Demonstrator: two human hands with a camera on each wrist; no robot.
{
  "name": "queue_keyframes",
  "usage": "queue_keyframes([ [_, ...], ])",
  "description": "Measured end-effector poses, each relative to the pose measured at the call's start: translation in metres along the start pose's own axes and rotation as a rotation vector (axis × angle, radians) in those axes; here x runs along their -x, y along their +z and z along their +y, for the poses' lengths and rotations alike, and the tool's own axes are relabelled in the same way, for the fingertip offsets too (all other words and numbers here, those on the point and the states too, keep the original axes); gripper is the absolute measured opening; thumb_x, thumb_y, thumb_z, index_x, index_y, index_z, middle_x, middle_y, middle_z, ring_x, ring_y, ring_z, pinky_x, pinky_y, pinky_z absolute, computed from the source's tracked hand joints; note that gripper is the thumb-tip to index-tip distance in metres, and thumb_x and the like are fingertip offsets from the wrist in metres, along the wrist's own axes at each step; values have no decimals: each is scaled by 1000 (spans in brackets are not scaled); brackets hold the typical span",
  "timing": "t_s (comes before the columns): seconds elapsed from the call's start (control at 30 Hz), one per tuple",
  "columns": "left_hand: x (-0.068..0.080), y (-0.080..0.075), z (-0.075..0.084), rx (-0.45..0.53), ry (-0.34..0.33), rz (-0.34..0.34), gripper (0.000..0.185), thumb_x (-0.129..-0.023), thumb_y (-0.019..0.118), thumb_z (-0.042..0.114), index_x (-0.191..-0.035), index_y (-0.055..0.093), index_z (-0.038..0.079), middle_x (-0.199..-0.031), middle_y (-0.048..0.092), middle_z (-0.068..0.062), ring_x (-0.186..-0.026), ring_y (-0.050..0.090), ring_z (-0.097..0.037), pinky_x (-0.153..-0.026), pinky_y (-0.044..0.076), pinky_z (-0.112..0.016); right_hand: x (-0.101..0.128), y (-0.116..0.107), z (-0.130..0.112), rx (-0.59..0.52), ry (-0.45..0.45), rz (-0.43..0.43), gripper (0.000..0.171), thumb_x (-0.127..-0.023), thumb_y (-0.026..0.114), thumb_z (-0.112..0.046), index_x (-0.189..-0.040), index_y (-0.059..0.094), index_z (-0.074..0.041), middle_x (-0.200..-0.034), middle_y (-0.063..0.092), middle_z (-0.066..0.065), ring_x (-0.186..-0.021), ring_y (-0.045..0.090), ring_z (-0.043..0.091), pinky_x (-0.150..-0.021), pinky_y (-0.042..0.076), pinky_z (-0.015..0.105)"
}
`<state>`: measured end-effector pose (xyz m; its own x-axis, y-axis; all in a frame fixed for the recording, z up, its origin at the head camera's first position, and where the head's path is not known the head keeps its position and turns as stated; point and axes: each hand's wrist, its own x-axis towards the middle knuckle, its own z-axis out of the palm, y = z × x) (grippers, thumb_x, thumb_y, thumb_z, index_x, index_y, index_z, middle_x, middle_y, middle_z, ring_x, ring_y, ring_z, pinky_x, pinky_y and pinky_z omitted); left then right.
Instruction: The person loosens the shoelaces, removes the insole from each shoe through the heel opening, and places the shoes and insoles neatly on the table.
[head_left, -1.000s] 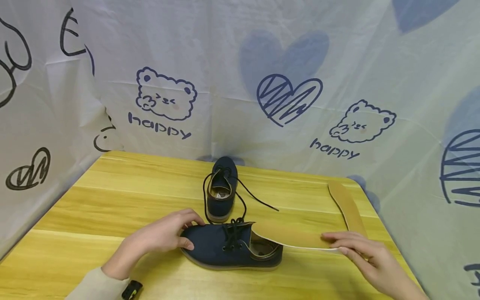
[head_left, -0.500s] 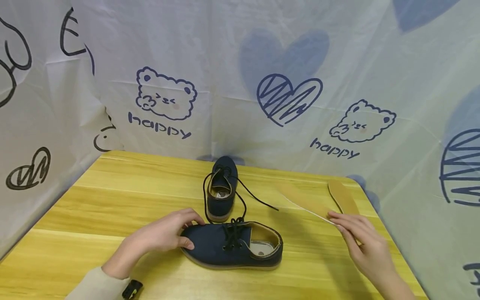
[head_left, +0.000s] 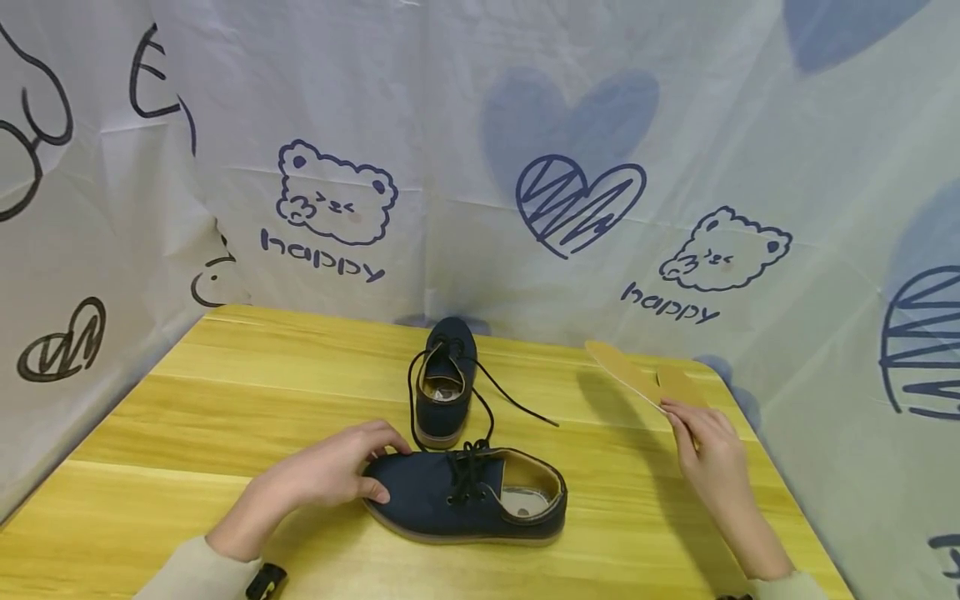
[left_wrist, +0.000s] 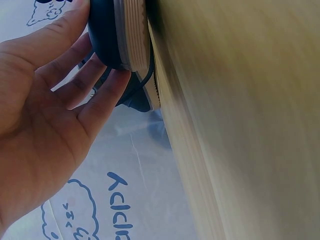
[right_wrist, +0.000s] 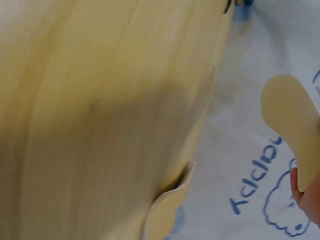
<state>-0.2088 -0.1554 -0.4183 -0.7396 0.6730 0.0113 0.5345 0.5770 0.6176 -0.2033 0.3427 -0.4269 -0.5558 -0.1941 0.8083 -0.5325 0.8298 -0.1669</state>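
Note:
A dark blue lace-up shoe (head_left: 420, 492) lies sideways on the table, toe to the left, with a pale footbed showing inside its opening. My left hand (head_left: 330, 468) holds its toe between thumb and fingers; the left wrist view shows the fingertips (left_wrist: 120, 75) against the toe near the sole. Raised above the table at the right, a tan insole (head_left: 622, 368) is pinched at one end by my right hand (head_left: 708, 450). In the right wrist view the insole's wide end (right_wrist: 285, 97) points up, and only part of the hand shows.
Behind the held shoe stands a second dark blue shoe (head_left: 446, 417), toe away, its black laces (head_left: 517, 400) loose on the table (head_left: 225, 392). Another tan insole (head_left: 682, 387) lies at the right back, partly behind my right hand. A printed cloth (head_left: 450, 283) hangs behind the table.
My right hand has drawn the insole away from the shoe's opening, lifting it up and back to the right. The left hand has stayed on the toe. The view has shifted slightly.

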Motion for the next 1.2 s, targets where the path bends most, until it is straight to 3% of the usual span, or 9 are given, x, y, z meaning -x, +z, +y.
queue_keyframes([
  [0.13, 0, 0, 0, 7, -9, -6, 48, -84, 88, 15, -126, 67, 10, -124, 64, -4, -110, 64, -29, -96, 54, -48, 2, 9, 11, 27, 4, -2, 25, -81, 75, 17, -103, 77, 6, -102, 77, 21, -89, 66, 42, -86, 46, 43],
  [0.47, 1, 0, 1, 11, 1, -8, 48, -84, 88, 16, -127, 67, 10, -125, 64, -5, -110, 64, -29, -96, 54, -48, 9, 23, 31, 89, 51, -80, 16, -84, 76, 14, -99, 77, 9, -96, 76, 23, -85, 68, 46, -74, 54, 55],
  [0.97, 0, 0, 0, 2, -10, -3, 47, -84, 88, 14, -127, 68, 10, -125, 64, -4, -111, 65, -29, -96, 55, -48, 9, 24, 26, 123, 201, -390, 12, -94, 72, 2, -104, 77, 6, -97, 76, 22, -85, 66, 43, -78, 54, 59],
  [1.2, 0, 1, -1, 1, -1, 0, 47, -84, 88, 14, -126, 67, 10, -125, 64, -5, -110, 65, -28, -95, 55, -47, 10, 25, 26, 100, 330, -563, 20, -98, 69, -5, -111, 75, 9, -103, 75, 25, -94, 67, 47, -83, 54, 61],
])
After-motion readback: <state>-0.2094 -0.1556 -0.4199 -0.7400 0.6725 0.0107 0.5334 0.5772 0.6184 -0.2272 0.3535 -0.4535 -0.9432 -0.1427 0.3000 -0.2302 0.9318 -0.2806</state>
